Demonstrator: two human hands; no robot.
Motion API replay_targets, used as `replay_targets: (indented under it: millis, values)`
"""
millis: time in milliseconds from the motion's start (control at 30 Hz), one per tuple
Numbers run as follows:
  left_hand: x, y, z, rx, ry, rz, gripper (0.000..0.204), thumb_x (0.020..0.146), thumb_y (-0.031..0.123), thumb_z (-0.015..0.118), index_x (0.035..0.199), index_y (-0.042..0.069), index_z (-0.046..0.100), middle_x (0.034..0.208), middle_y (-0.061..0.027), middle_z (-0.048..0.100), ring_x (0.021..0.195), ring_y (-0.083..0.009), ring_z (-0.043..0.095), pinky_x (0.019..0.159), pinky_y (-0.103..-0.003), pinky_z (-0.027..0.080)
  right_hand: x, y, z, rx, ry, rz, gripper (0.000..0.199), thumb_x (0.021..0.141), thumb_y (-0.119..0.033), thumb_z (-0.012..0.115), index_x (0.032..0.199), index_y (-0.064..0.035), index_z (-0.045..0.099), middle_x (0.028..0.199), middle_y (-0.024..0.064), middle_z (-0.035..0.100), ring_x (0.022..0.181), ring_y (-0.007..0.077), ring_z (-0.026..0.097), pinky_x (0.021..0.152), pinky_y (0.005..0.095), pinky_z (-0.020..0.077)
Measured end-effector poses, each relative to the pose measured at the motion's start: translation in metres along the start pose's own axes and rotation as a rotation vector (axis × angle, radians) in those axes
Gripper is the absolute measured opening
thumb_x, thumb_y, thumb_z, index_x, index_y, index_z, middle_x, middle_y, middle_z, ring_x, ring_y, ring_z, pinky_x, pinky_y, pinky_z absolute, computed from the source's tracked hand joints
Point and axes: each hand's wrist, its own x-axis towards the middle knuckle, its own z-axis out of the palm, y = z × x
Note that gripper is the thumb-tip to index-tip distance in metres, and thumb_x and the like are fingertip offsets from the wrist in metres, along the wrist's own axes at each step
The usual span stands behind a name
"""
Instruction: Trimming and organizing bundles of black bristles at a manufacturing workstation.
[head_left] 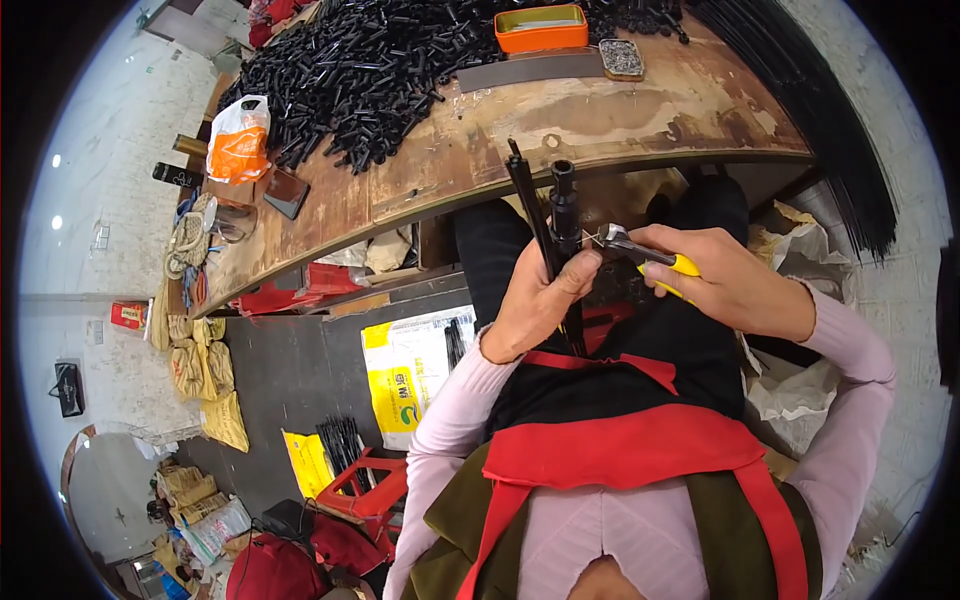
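Note:
Over my lap, my left hand [541, 305] is closed around a black stepped tube [565, 212] and some thin black rods [525, 185], all pointing up toward the bench edge. Yellow-handled pliers [684, 267] sit in the grip of my right hand [735, 280]. The pliers' metal jaws are beside the tube, close to my left thumb. Thin pale pins or wires [592, 238] show between the jaws and the tube; whether the jaws clamp them I cannot tell. My left fingers hide the lower part of the tube.
Beyond my hands stands a worn wooden bench [560, 118] bearing a heap of black tubes [350, 75], an orange box [540, 30], a tin of small metal bits [621, 59] and a flat dark strip [530, 73]. Long black rods [815, 110] overhang its right end. A red stool [370, 490] is lower left.

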Motion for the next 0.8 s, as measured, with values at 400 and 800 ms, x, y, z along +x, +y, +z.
replay_targets:
  millis: [400, 800]
  values:
    - [0.001, 0.003, 0.0, 0.071, -0.039, -0.043, 0.023, 0.099, 0.024, 0.058, 0.104, 0.002, 0.054, 0.072, 0.0063, 0.041, 0.061, -0.0042, 0.035, 0.052, -0.021, 0.029, 0.002, -0.012, -0.008, -0.001, -0.091, 0.109, 0.032, 0.096, -0.014, 0.054, 0.123, 0.0026, 0.052, 0.071, 0.0112, 0.061, 0.059, 0.018, 0.059, 0.058, 0.032, 0.0457]
    - [-0.002, 0.003, -0.008, -0.022, -0.096, -0.045, 0.029, 0.098, 0.024, 0.061, 0.115, 0.003, 0.052, 0.076, 0.0056, 0.042, 0.061, -0.0043, 0.035, 0.052, -0.021, 0.028, 0.009, -0.029, -0.022, 0.171, -0.314, 0.215, 0.039, 0.087, -0.009, 0.068, 0.12, 0.0012, 0.051, 0.061, 0.0072, 0.059, 0.047, 0.0163, 0.059, 0.046, 0.0284, 0.0445]
